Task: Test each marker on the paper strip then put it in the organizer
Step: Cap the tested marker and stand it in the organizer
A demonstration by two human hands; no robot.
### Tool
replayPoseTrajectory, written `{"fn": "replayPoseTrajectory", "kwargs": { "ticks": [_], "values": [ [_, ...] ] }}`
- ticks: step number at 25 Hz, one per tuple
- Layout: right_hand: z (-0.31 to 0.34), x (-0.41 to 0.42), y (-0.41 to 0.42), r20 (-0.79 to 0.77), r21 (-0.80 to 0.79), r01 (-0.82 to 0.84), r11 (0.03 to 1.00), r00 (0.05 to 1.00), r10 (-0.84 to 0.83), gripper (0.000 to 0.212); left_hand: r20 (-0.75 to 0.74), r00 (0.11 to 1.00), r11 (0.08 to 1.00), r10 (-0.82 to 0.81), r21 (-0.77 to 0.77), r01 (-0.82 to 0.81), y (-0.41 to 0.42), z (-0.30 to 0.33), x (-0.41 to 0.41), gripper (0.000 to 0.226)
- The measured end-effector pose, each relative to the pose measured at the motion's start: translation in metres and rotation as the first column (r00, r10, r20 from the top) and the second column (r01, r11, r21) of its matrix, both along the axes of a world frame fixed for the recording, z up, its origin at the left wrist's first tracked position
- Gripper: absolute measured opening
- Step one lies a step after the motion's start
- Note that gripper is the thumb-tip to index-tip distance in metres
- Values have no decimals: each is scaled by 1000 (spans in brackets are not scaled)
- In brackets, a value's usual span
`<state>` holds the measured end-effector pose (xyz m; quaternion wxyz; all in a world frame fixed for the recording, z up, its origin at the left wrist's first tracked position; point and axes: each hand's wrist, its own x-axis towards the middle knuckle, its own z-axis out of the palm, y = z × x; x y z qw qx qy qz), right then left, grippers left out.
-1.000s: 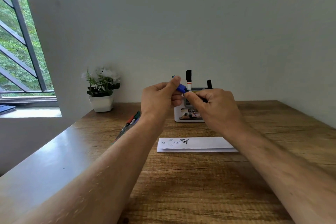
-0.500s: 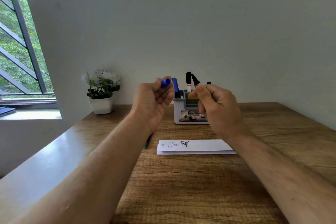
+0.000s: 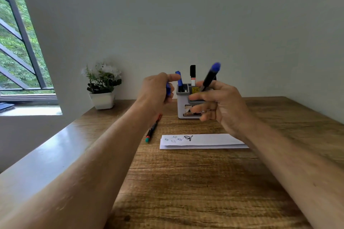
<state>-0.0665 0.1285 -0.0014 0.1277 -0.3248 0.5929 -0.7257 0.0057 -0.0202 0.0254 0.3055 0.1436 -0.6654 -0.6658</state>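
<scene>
My right hand (image 3: 221, 103) holds a black marker with a blue end (image 3: 210, 76), tilted up and to the right in front of the organizer. My left hand (image 3: 157, 89) curls round a blue cap (image 3: 168, 89). The white and grey organizer (image 3: 183, 107) stands at the back of the desk with a blue marker (image 3: 179, 80) and a black-capped marker (image 3: 192, 74) upright in it. A folded white paper strip (image 3: 204, 141) with small scribbles at its left end lies in front of it. Loose markers (image 3: 153, 129) lie on the desk left of the strip.
A small white pot with a flowering plant (image 3: 102, 87) sits at the back left by the wall. The wooden desk (image 3: 204, 182) runs to a wall behind and on the right. A window (image 3: 16, 42) is at far left.
The hands have pulled apart: the cap came off in my left hand, and my right hand has turned the marker so its blue end points up and right.
</scene>
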Motion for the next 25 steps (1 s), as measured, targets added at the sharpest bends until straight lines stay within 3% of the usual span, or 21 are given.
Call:
{"fn": "replayPoseTrajectory", "kwargs": {
  "ticks": [1,3,5,6,9,12,14,17,25],
  "values": [
    [-1,-1,1,-38,53,13,998,999,-11,11,43,999,999,12,-31,-11,-1,1,-1,33],
    [-5,-4,4,-101,183,66,981,994,-48,26,218,973,958,82,-287,-16,-6,2,-3,28],
    [-9,-6,6,-137,307,92,947,989,-51,34,420,888,788,187,-603,119,-5,-1,-3,22],
    [-10,-7,7,-151,347,71,935,988,-18,29,472,856,691,212,-691,210,-4,-3,-2,18],
    [-15,-9,7,-137,389,-28,921,987,88,16,586,803,600,108,-682,418,-6,-8,4,9],
    [-16,-12,9,-96,431,-127,894,978,186,5,728,684,481,53,-619,621,-5,-15,2,12],
    [-16,-12,11,-63,470,-166,867,973,221,9,781,623,444,39,-572,690,-1,-17,1,12],
    [-15,-11,11,-46,529,-180,830,970,240,13,796,605,444,23,-551,707,-1,-21,-2,12],
    [-16,-7,5,-191,620,-15,785,967,169,17,821,571,491,-24,-487,722,-2,-21,-3,12]
  ]
}}
